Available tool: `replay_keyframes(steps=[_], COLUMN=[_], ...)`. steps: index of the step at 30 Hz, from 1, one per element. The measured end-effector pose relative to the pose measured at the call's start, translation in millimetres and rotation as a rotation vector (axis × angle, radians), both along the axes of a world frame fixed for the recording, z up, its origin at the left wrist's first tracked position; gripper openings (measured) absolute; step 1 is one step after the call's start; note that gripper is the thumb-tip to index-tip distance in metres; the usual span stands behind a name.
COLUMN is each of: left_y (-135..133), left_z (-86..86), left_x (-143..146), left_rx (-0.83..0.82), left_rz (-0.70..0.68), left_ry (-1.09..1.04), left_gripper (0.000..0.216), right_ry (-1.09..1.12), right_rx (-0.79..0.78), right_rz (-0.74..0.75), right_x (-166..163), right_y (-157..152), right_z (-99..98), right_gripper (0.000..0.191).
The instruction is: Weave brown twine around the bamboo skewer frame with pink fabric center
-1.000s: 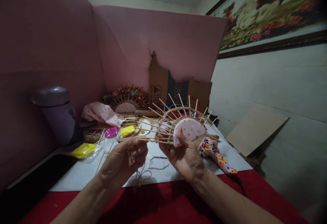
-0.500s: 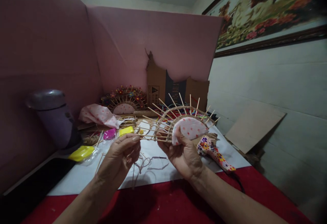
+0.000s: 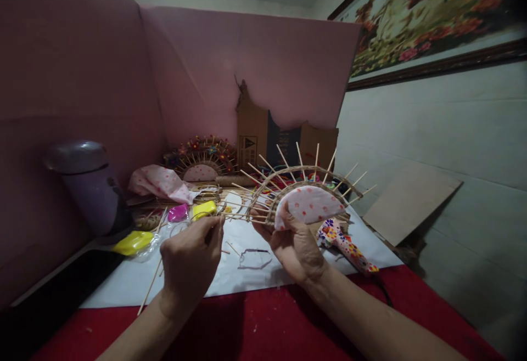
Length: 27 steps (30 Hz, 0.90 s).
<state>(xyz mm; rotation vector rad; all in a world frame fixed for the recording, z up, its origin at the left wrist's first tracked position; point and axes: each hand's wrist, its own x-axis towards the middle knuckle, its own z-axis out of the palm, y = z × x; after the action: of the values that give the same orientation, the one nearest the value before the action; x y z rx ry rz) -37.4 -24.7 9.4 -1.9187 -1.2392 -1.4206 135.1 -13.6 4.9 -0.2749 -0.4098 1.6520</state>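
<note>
My right hand (image 3: 294,246) grips a half-round craft frame (image 3: 307,188) above the table. The frame has a pink dotted fabric centre (image 3: 308,206), thin wooden sticks fanning outwards and cane woven across them. My left hand (image 3: 191,259) is closed in a pinch on a thin strand of cane (image 3: 230,215) that runs to the left side of the frame. The strand is too fine to follow along its whole length.
A white sheet (image 3: 247,273) lies on the red tabletop (image 3: 255,328). On it are a floral glue gun (image 3: 348,246), yellow (image 3: 132,242) and pink (image 3: 178,213) packets, loose sticks, a finished fan (image 3: 201,158) and pink cloth (image 3: 158,182). A purple jar (image 3: 88,185) stands left; cardboard boxes (image 3: 284,144) behind.
My left hand has drawn the strand leftwards and slightly down, away from the frame. My right hand has tilted the frame so that its right side rose and the sticks fan wider.
</note>
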Motion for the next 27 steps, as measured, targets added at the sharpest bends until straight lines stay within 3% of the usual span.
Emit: replay_keyframes(steps=[6, 18, 22, 27], left_y=[-2.0, -9.1, -11.3, -11.3], left_z=[0.0, 2.4, 1.1, 1.1], left_x=[1.2, 15.5, 16.9, 15.6], left_rx=[-0.008, -0.166, -0.255, -0.179], left_rz=[-0.087, -0.482, -0.497, -0.485], left_ry=[-0.032, -0.056, -0.031, -0.063], left_gripper=[0.007, 0.014, 0.015, 0.014], right_ry=[-0.073, -0.135, -0.136, -0.125], right_rx=[0.072, 0.158, 0.177, 0.146], right_rz=[-0.011, 0.022, 0.038, 0.039], right_x=[-0.9, -4.2, -4.4, -3.3], right_y=[-0.8, -2.0, -3.3, -3.1], right_z=[-1.6, -1.6, -1.1, -0.5], right_gripper=[0.008, 0.008, 0.012, 0.013])
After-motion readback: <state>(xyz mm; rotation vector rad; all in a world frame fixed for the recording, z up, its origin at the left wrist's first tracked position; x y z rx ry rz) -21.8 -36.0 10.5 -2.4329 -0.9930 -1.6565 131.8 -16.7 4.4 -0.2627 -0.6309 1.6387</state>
